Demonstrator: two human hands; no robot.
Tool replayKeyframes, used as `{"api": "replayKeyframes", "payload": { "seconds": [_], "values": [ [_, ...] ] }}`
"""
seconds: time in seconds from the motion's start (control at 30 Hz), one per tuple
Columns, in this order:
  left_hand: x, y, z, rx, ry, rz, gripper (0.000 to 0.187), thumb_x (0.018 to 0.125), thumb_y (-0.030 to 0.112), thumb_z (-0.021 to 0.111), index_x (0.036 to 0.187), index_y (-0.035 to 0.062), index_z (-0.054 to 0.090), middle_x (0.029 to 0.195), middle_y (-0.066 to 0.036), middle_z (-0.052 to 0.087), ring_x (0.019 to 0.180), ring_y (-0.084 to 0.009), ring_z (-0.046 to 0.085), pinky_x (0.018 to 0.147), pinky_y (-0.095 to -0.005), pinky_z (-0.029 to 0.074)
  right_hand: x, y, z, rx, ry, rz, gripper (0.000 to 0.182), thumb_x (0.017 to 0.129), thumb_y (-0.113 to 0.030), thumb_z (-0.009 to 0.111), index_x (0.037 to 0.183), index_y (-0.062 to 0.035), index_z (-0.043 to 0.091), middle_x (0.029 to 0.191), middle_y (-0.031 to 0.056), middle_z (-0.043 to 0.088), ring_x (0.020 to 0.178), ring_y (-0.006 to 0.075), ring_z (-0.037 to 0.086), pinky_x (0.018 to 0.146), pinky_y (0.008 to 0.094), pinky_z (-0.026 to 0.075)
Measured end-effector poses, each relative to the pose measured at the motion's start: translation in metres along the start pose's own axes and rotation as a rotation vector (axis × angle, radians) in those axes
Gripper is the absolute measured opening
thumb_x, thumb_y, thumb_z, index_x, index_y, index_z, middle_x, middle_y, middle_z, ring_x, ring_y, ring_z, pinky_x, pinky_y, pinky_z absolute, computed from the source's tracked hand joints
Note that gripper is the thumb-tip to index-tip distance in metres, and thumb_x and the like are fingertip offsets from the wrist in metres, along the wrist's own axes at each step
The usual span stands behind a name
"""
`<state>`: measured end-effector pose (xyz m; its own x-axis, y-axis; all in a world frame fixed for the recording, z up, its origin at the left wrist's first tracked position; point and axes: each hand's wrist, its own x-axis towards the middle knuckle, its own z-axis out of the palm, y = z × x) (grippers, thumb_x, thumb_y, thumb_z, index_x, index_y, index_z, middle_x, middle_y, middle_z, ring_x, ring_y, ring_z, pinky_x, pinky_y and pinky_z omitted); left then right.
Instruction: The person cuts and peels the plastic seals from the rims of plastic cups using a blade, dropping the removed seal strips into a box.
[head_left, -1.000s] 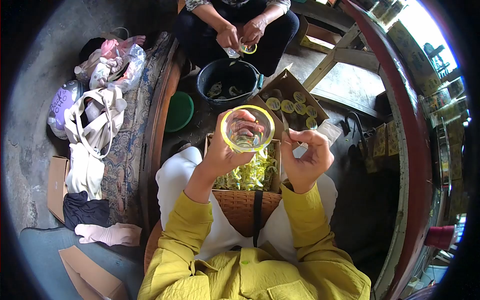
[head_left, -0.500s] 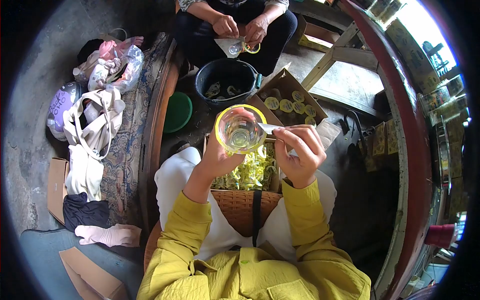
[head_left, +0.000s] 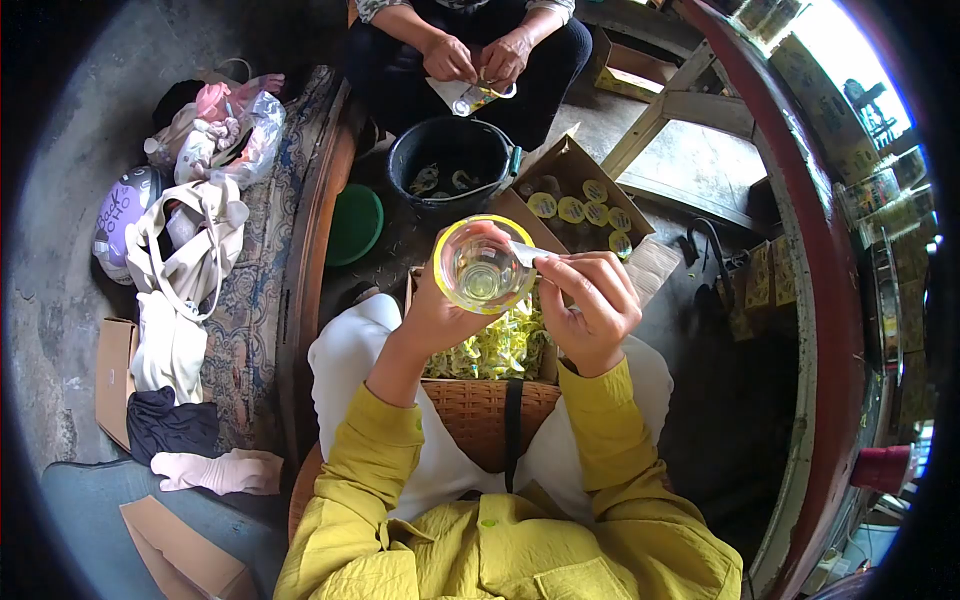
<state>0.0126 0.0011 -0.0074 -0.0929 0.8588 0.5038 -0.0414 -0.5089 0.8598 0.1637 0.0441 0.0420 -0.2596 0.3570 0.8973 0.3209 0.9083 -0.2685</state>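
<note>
My left hand [head_left: 432,312] is wrapped round a clear cup [head_left: 480,282] with a yellow rim, its open top facing me. Between the thumb and fingers of my right hand [head_left: 598,308] is pinched a thin whitish strip [head_left: 524,254], whose far end overlaps the cup's right rim. Directly below the cup, a cardboard box [head_left: 552,372] full of small yellow-and-white pieces sits by my lap, partly hidden by my hands.
Opposite me, a person's hands [head_left: 478,62] hold a similar cup over a black bucket [head_left: 450,205]. Yellow-lidded cups [head_left: 597,214] fill a carton at the right. A green lid [head_left: 355,225] lies left of the bucket. Bags [head_left: 190,240] lie beyond the wooden edge at left.
My right hand has shifted slightly left, carrying the strip further over the cup's rim. The other person's cup has tilted, and their hands have come closer together.
</note>
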Motion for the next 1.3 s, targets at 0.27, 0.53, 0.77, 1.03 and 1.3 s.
{"api": "replayKeyframes", "payload": {
  "seconds": [0.27,0.53,0.77,1.03,1.3],
  "values": [
    [0.0022,0.0014,-0.0009,-0.021,-0.025,0.023,0.063,0.066,0.004,0.074,0.118,0.0038,0.037,0.11,-0.01,0.049,0.103,-0.0178,0.051,0.089,-0.0313,0.042,0.0018,0.0002,-0.0048,0.044,0.006,0.02,0.024,0.055,0.007,0.066,0.076,-0.0055,0.065,0.064,0.0049,0.058,0.058,0.0185,0.058,0.051,0.0262,0.047],
    [0.0015,0.0013,-0.0014,-0.018,-0.034,0.006,0.063,0.065,0.004,0.075,0.117,0.0042,0.038,0.109,-0.01,0.05,0.102,-0.0183,0.052,0.088,-0.0311,0.043,-0.0005,0.0011,-0.0025,-0.002,-0.009,-0.031,0.024,0.055,0.006,0.068,0.075,-0.0059,0.065,0.065,0.0039,0.058,0.058,0.018,0.058,0.051,0.0257,0.048],
    [0.0001,0.0016,0.0004,-0.042,-0.035,-0.022,0.062,0.065,0.005,0.075,0.116,0.0044,0.039,0.11,-0.009,0.05,0.103,-0.0179,0.052,0.089,-0.0309,0.042,-0.0013,0.0003,-0.0012,0.022,-0.006,0.0,0.024,0.055,0.007,0.068,0.076,-0.0057,0.065,0.067,0.0044,0.06,0.06,0.018,0.059,0.053,0.0262,0.049],
    [-0.0031,0.0038,0.0019,0.011,-0.064,-0.034,0.067,0.064,0.009,0.077,0.119,0.0044,0.039,0.11,-0.007,0.05,0.104,-0.0168,0.05,0.09,-0.0296,0.041,-0.0011,0.0016,-0.0012,0.052,0.018,0.081,0.023,0.057,0.008,0.064,0.077,-0.0041,0.065,0.066,0.0064,0.06,0.058,0.0185,0.058,0.052,0.0257,0.047],
    [-0.0022,0.0019,-0.0008,-0.016,-0.028,-0.022,0.067,0.063,0.006,0.076,0.118,0.0042,0.038,0.109,-0.008,0.051,0.103,-0.0167,0.051,0.09,-0.0308,0.042,-0.0015,0.0001,-0.0055,0.162,0.056,0.244,0.022,0.055,0.007,0.064,0.076,-0.0021,0.065,0.064,0.0069,0.059,0.056,0.0165,0.057,0.051,0.0245,0.045]
  ]
}}
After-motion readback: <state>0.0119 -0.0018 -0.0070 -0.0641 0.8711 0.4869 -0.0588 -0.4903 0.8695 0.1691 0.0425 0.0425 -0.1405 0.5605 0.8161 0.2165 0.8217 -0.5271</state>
